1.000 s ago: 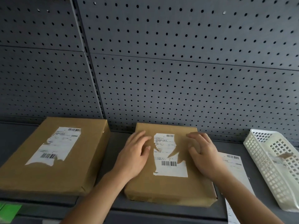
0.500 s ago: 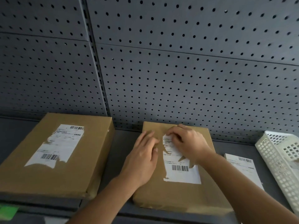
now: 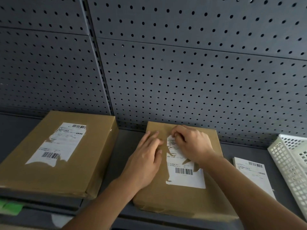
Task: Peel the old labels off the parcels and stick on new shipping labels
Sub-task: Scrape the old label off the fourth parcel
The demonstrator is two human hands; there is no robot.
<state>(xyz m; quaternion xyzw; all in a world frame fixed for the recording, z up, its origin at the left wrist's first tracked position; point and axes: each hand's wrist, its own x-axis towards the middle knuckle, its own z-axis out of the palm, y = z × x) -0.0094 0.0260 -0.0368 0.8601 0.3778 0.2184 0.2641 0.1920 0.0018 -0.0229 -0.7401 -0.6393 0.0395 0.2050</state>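
Right hand [image 3: 191, 143] has crossed to the top edge of the old label [image 3: 186, 175], fingers curled, pinching it. Left hand [image 3: 146, 158], fingers straight and together, pins the parcel [image 3: 182, 201] on the shelf [image 3: 128, 141]. Peel low and slowly; the torn paper may rip further.

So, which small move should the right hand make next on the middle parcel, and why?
Probably pull the top edge of the old label slowly back toward the person. The right hand has its fingers curled at that edge and seems to pinch it. The label is already torn in places, and the left hand lies flat on the middle parcel, steadying it.
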